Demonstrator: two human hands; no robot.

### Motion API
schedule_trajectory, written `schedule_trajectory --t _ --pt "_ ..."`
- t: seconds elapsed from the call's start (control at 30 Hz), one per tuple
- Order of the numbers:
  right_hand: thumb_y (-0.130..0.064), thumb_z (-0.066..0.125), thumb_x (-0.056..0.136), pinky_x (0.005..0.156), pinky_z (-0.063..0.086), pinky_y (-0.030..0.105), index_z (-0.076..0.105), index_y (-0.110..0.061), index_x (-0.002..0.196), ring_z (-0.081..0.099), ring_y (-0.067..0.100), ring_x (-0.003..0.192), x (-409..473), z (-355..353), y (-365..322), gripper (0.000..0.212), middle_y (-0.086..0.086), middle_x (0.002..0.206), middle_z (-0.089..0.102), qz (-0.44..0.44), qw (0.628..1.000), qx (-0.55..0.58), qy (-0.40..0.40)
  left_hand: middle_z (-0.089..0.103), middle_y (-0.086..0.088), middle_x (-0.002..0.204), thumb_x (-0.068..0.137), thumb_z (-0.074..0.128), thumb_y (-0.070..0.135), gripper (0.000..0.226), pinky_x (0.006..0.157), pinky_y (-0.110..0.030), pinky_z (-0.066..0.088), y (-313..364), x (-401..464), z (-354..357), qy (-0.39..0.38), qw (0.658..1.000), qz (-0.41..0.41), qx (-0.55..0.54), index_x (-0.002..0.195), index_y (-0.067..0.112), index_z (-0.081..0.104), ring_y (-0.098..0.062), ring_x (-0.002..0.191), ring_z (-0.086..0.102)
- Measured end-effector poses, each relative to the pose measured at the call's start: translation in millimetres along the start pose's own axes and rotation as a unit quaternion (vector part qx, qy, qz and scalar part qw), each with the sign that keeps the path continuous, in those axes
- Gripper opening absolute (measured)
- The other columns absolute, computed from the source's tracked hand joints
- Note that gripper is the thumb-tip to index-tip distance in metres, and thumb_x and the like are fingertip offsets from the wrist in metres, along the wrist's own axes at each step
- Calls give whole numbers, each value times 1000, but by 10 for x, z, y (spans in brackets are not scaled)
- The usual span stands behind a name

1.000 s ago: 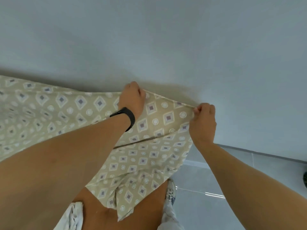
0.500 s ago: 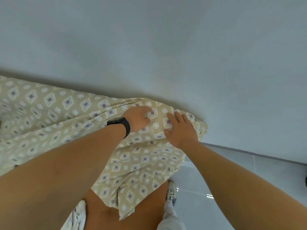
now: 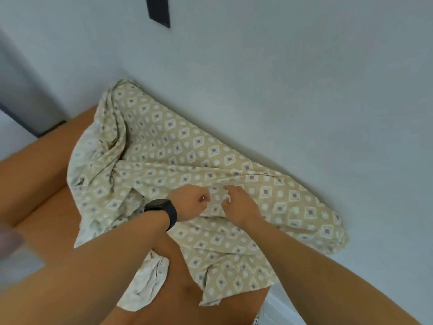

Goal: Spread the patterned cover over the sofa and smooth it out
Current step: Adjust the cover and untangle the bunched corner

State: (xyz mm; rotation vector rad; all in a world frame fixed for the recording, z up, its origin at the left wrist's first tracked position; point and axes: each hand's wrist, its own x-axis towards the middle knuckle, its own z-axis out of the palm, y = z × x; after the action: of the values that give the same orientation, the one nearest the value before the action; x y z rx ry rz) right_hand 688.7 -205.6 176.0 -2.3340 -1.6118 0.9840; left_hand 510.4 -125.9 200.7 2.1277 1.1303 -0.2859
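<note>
The patterned cover (image 3: 192, 146), beige with diamond and circle motifs, lies draped over the orange-brown sofa (image 3: 44, 165) along the wall. Its left part is bunched in deep folds and its right end hangs over the sofa's end. A pale turned-over flap (image 3: 145, 285) lies on the seat near me. My left hand (image 3: 189, 202), with a black wristband, and my right hand (image 3: 241, 205) sit close together at the cover's middle. Both have curled fingers pinching a ridge of fabric between them.
A pale wall (image 3: 293, 78) runs right behind the sofa, with a black rectangle (image 3: 158, 10) mounted high up. A dark frame edge (image 3: 25, 118) stands at the far left. Light floor tile (image 3: 278, 308) shows at the bottom right beside the sofa.
My hands left the cover's top edge by the wall and came together lower, at its middle. The view swung left, bringing the bunched left part and bare sofa into sight.
</note>
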Motion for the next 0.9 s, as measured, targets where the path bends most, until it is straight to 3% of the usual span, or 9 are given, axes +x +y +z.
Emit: schedule_trajectory --t 0.1,0.17,0.37,0.47,0.67,0.8,0.9 --pt "-30 50 103 108 47 47 37 -27 156 49 23 137 -109 227 -782 55 1 157 41 -21 999 15 28 67 1 111 105 52 28 23 91 -38 54 -679 -391 -257 21 1000 -13 -12 122 23 66 -21 95 64" --pt "-30 51 103 108 46 48 37 -27 156 50 23 136 -289 330 -1197 54 0 155 42 -22 998 29 45 67 0 113 105 53 26 22 82 -32 52 -1004 -599 -380 38 999 -10 -30 121 21 67 -19 93 63" --pt "-28 51 103 101 49 40 43 -25 152 57 19 124 -956 570 -1847 49 1 152 44 8 996 46 76 62 4 103 103 54 21 22 83 -31 50 -1312 -1199 -644 49 995 41 -81 116 17 72 -18 93 60" --pt "-28 53 103 104 46 37 45 -23 150 53 19 129 -1252 670 -1926 48 3 150 46 22 996 48 75 59 7 99 102 54 19 23 83 -30 47 -1253 -1405 -607 36 994 62 -79 115 16 72 -17 93 57" --pt "-24 55 102 101 46 33 49 -21 148 55 17 125 -1699 632 -2032 46 2 146 50 35 985 112 128 67 -1 102 102 55 18 20 87 -39 57 -1092 -1660 -457 1 994 84 -68 111 14 72 -17 83 62" --pt "-22 56 101 99 44 29 54 -20 144 55 13 118 -2070 732 -1867 42 1 141 54 28 978 140 155 68 -2 101 101 54 19 21 88 -43 59 -874 -1908 -234 -11 994 89 -57 112 15 72 -24 91 68" --pt "-21 56 102 97 38 23 56 -19 142 55 13 123 -2241 825 -1787 40 0 139 56 29 976 158 145 68 -2 105 101 55 20 21 87 -40 58 -766 -2155 -82 -12 995 96 -22 113 18 71 -22 92 65"
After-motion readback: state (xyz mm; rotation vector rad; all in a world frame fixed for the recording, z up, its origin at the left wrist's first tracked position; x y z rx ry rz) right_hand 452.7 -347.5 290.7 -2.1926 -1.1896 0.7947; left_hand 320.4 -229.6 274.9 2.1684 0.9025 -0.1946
